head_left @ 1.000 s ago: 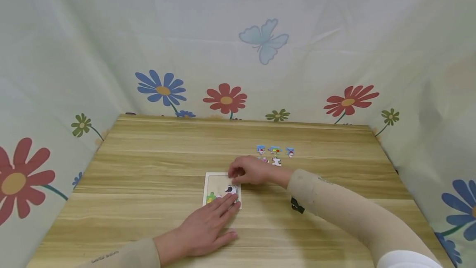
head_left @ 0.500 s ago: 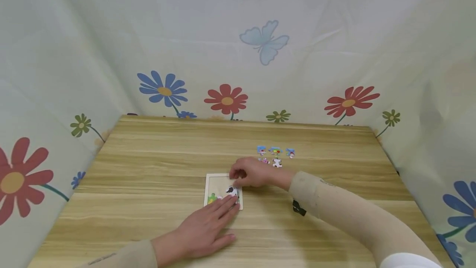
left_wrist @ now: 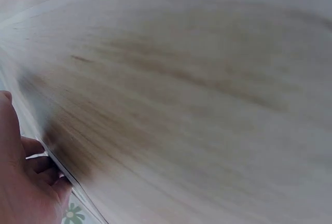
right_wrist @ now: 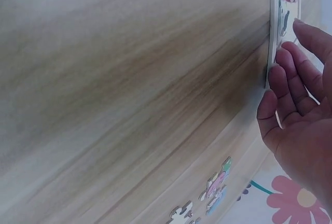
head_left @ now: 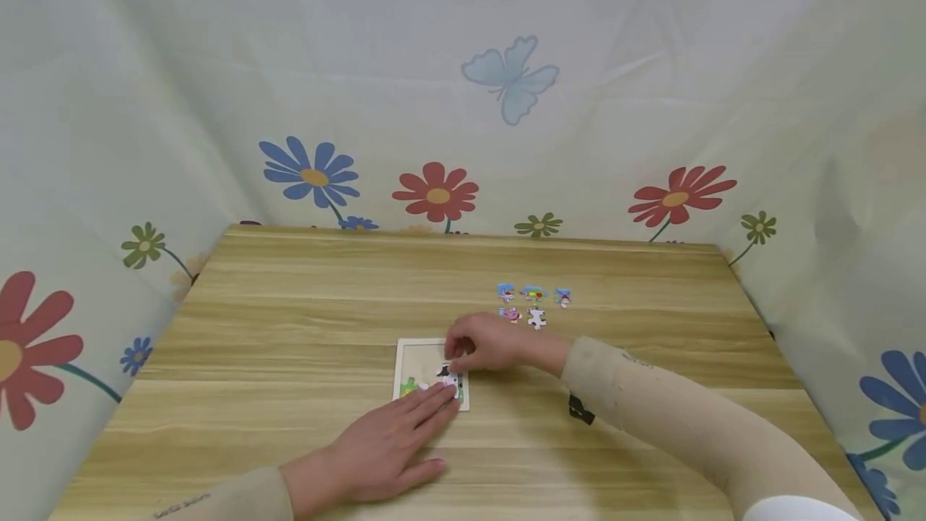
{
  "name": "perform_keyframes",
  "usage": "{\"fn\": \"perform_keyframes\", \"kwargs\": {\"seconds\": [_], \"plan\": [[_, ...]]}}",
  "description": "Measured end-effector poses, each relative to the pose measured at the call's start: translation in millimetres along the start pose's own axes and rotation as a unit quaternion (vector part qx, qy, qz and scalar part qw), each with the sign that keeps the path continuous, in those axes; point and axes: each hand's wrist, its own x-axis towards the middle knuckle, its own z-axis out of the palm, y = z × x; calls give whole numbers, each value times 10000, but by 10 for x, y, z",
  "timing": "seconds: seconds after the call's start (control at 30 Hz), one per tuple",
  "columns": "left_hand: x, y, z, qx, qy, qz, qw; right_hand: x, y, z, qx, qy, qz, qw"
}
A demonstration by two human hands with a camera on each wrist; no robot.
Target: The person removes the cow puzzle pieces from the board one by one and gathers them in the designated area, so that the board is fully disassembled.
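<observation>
A small puzzle tray (head_left: pixel 421 342) with a pale rim lies on the table. A green piece (head_left: pixel 409 385) sits at its lower left, and a black-and-white piece (head_left: pixel 445 374) at its right side. My left hand (head_left: pixel 387 445) lies flat across the tray's near edge, straight fingertips on the pieces, hiding part of them. At the tray's upper right corner is my right hand (head_left: pixel 486 342), its fingers bent. In the right wrist view, the thumb of the right hand (right_wrist: pixel 306 105) reaches over the tray beside the black-and-white piece, with nothing seen between thumb and fingers.
Several loose jigsaw pieces (head_left: pixel 535 317) lie on the table (head_left: pixel 325 296) behind and right of the tray. A dark strap (head_left: pixel 580 409) shows under the right forearm. A flowered cloth wall (head_left: pixel 564 127) encloses the table's back and sides.
My right hand has shifted slightly nearer along the tray's right side, uncovering more of a pink loose piece behind it. The left hand has slid a little to the left.
</observation>
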Motion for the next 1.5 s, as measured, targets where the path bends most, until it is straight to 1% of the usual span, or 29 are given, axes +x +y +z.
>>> {"fn": "perform_keyframes", "kwargs": {"seconds": [0.2,0.43,0.7,0.97,1.13,1.3,1.5], "plan": [[-7,-7,-2,-5,-65,-32,10000,-10,-44,0,194,-52,-57,9998],[-8,-6,1,40,-10,-4,10000,-24,-80,-1,272,-59,95,9996],[-11,3,2,-38,11,-9,10000,-37,-101,0,380,-102,184,9991],[-5,12,-11,-1,39,12,10000,-51,-88,15,348,-107,210,9991],[-13,17,-2,-38,53,-17,10000,-57,-89,16,450,-133,255,9986],[-24,18,7,-17,88,-40,10000,-44,-92,27,434,-176,249,9986],[-18,22,-6,-42,27,-42,10000,-31,-80,56,614,-136,356,9974]]}}
